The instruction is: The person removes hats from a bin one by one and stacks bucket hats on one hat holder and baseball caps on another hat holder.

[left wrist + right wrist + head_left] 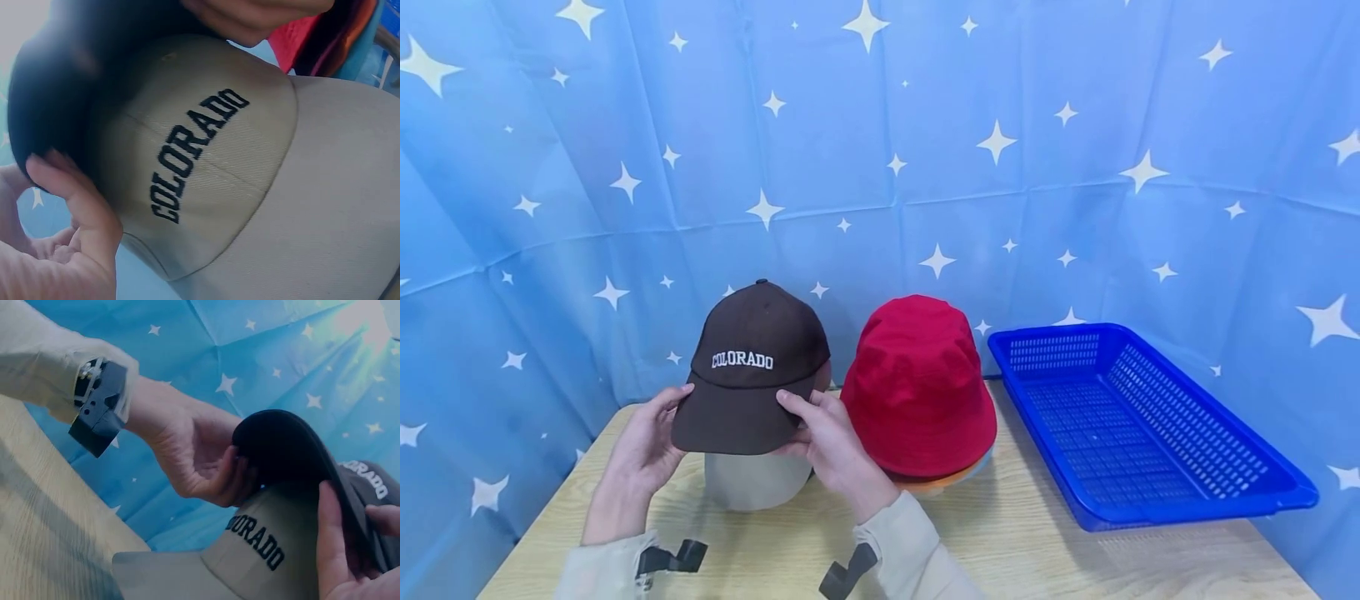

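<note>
A dark brown baseball cap (760, 333) with white COLORADO lettering is held by both hands at its brim. My left hand (643, 442) grips the brim's left side, thumb on top and fingers beneath. The brim's right side is pinched by my right hand (838, 437), its thumb also on top. Directly under it sits a beige baseball cap (200, 144) with dark COLORADO lettering, its brim pointing toward me. In the right wrist view the dark brim tilts up over the beige crown, and the beige brim (162, 575) juts out below.
Right of the caps stands a red bucket hat (917, 383), stacked over other hats whose orange and light blue edges (981, 467) show below. A blue plastic basket (1187, 510) lies at the right of the wooden table (1037, 558). Behind hangs a blue star-patterned curtain (820, 167).
</note>
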Tool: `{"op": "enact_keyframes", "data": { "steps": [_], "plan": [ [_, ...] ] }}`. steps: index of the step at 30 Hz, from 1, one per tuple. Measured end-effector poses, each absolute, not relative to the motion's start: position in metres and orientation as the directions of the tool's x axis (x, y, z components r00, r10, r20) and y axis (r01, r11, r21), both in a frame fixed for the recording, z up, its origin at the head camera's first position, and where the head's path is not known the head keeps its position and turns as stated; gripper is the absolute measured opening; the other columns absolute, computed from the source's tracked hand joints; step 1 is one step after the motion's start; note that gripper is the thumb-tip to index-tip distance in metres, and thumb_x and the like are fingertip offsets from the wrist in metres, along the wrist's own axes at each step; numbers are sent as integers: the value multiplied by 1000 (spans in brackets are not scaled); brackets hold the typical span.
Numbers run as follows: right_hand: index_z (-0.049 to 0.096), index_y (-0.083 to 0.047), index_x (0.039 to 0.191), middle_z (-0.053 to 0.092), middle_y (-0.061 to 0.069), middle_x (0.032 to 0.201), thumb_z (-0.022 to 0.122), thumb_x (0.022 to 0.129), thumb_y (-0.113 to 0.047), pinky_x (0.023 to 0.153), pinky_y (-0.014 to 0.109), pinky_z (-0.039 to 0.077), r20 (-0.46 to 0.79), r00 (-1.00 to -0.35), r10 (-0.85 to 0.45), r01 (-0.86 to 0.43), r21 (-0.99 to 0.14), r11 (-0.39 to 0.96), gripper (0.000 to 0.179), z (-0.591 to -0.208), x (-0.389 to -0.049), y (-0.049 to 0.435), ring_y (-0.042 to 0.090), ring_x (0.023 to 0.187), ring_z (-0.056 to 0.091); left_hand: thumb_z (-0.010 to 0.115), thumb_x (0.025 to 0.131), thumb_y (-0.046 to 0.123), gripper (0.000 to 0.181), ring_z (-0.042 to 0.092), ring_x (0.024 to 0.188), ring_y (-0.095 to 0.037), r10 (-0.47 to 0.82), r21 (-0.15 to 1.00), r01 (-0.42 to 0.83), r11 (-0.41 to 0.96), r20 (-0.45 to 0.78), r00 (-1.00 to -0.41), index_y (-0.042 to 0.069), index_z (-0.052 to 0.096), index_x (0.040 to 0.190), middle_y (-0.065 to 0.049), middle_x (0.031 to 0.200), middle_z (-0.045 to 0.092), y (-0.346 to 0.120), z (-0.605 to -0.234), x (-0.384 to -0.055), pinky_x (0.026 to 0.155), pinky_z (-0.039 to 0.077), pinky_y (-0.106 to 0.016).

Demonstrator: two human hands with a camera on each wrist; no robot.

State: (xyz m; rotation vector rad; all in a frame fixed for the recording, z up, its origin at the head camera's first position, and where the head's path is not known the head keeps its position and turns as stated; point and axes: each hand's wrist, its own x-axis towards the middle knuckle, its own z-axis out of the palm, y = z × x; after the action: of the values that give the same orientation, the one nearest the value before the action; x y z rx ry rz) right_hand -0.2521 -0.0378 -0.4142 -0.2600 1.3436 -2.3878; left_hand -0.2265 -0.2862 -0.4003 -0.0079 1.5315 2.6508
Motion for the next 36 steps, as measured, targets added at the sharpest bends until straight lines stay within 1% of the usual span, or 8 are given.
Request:
{"op": "enact_keyframes", "data": {
  "steps": [6, 8, 14, 20, 24, 26, 31, 36],
  "plan": [
    [61, -4, 119, 77, 7, 99, 69, 96, -22, 65, 31, 61, -32, -902, -430, 250, -851, -461, 30, -420, -254, -39, 18, 77, 75, 57, 106, 35, 25, 72, 77, -4, -36, 923, -99, -372, -121, -992, 28, 78, 94, 13, 86, 76, -283, -400, -231, 75, 57, -21],
    [63, -5, 119, 78, 8, 99, 70, 95, -23, 64, 31, 62, -33, -904, -425, 246, -856, -456, 31, -422, -254, -40, 18, 76, 76, 56, 107, 35, 26, 71, 77, -4, -47, 936, -99, -337, -122, -991, 29, 78, 93, 14, 84, 76, -284, -401, -231, 77, 56, -22],
    [68, -7, 117, 80, 10, 100, 74, 94, -31, 65, 32, 63, -47, -922, -385, 218, -884, -414, 34, -427, -257, -42, 17, 72, 76, 53, 108, 35, 32, 71, 76, -5, -31, 942, -126, -313, -142, -989, 30, 77, 88, 14, 81, 75, -286, -404, -231, 85, 52, -24],
    [69, -8, 110, 79, 5, 90, 77, 92, -30, 60, 30, 61, -61, -932, -357, 208, -897, -391, 30, -431, -258, -42, 15, 65, 73, 54, 107, 36, 30, 68, 80, -6, -59, 947, -163, -277, -186, -981, 32, 75, 85, 15, 81, 73, -288, -407, -233, 89, 49, -27],
    [69, -7, 107, 78, 4, 86, 77, 91, -30, 60, 29, 60, -64, -937, -345, 202, -902, -382, 29, -435, -258, -44, 14, 63, 72, 53, 107, 36, 31, 68, 83, -7, -54, 954, -166, -249, -185, -981, 33, 75, 86, 15, 83, 73, -291, -410, -233, 89, 50, -28],
    [69, -7, 107, 78, 4, 87, 78, 91, -31, 60, 29, 60, -61, -937, -343, 197, -905, -378, 30, -437, -258, -45, 14, 64, 72, 53, 107, 36, 31, 68, 82, -7, -47, 957, -165, -239, -181, -982, 33, 75, 86, 15, 83, 73, -293, -411, -233, 87, 51, -28],
    [70, -8, 105, 78, 3, 89, 78, 90, -30, 60, 29, 60, -51, -941, -335, 185, -906, -380, 28, -441, -256, -46, 14, 66, 73, 57, 106, 35, 28, 68, 80, -8, -57, 956, -174, -237, -192, -980, 31, 75, 85, 14, 82, 73, -295, -415, -232, 86, 53, -28],
    [69, -7, 102, 77, 2, 84, 78, 91, -28, 59, 29, 60, -60, -946, -318, 184, -907, -379, 26, -446, -253, -47, 14, 62, 72, 59, 105, 32, 26, 68, 73, -8, -63, 954, -174, -245, -195, -979, 29, 73, 84, 13, 78, 73, -297, -419, -233, 77, 57, -26]
  ]
}}
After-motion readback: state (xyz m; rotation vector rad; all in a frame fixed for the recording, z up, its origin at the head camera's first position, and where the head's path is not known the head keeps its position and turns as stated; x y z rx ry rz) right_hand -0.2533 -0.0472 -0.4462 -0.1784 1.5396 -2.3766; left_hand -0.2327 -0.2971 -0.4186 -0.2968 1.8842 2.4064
